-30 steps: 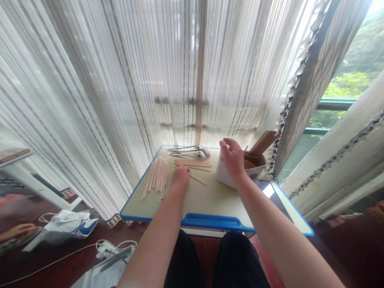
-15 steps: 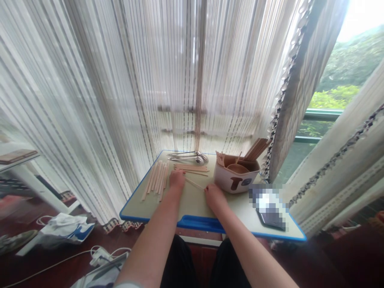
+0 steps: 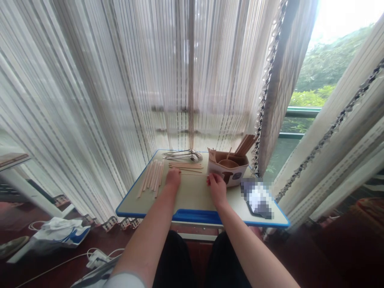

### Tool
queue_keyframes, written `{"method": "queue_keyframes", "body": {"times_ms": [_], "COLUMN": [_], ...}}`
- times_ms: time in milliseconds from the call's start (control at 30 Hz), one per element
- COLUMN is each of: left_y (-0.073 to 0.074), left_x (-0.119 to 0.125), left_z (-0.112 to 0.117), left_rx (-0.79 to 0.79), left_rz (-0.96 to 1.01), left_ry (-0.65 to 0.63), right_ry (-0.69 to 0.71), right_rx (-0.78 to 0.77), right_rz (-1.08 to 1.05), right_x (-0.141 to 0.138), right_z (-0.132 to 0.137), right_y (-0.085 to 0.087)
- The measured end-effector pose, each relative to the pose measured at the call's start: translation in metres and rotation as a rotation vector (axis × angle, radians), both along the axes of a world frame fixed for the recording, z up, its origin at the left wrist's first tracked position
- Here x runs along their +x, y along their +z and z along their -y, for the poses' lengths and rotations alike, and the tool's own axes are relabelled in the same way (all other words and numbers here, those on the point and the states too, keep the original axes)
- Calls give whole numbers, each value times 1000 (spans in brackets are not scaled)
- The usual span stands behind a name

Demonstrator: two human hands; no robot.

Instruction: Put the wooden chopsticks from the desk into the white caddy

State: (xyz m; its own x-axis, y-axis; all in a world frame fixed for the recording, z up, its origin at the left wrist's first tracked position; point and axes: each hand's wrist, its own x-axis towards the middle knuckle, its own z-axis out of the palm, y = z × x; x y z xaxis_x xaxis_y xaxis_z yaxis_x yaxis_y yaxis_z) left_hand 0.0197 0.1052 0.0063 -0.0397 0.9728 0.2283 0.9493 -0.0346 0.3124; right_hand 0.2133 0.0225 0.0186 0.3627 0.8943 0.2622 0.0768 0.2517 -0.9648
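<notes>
A thin pale wooden chopstick (image 3: 193, 174) runs almost level between my two hands. My left hand (image 3: 173, 178) is closed on its left end, knuckles up. At the other end, the fingers of my right hand (image 3: 217, 187) are pinched together, just in front of the box; the fingertips are small and partly hidden. Several more loose chopsticks (image 3: 186, 165) lie behind my left hand. To the left is a spread of pale chopsticks (image 3: 151, 178), which seem to be in clear wrappers. Metal spoons (image 3: 195, 156) rest at the back edge.
A white box (image 3: 216, 170) holds a brown wooden bowl (image 3: 228, 164) and bundles of brown sticks (image 3: 246, 145). A dark phone-like object (image 3: 259, 204), partly blurred out, lies at the table's right. The table (image 3: 192, 198) has a blue rim; curtains (image 3: 168, 80) hang behind it.
My right hand has risen and moved slightly towards the box, and the chopstick has turned from slanting to nearly level. The whole view has shifted a little.
</notes>
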Motion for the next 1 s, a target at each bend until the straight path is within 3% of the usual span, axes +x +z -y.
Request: {"method": "queue_keyframes", "body": {"times_ms": [233, 400, 533, 700, 833, 1000], "left_y": [-2, -5, -5, -2, 0, -2], "left_x": [-2, -2, -2, 1, 3, 5], "left_z": [-2, -4, -3, 0, 1, 0], "left_rx": [20, 32, 34, 34, 38, 48], "left_rz": [5, 8, 9, 7, 0, -65], "left_ry": [-12, -17, -21, -41, -60, -67], "right_ry": [-97, -90, -19, 134, 155, -182], "right_rx": [114, 144, 197, 331, 334, 489], "right_rz": [61, 3, 115, 410, 466, 201], "right_x": [-8, -18, -27, -32, -14, 41], "right_z": [1, -4, -4, -6, -4, 14], "right_y": [13, 23, 30, 42, 73, 144]}}
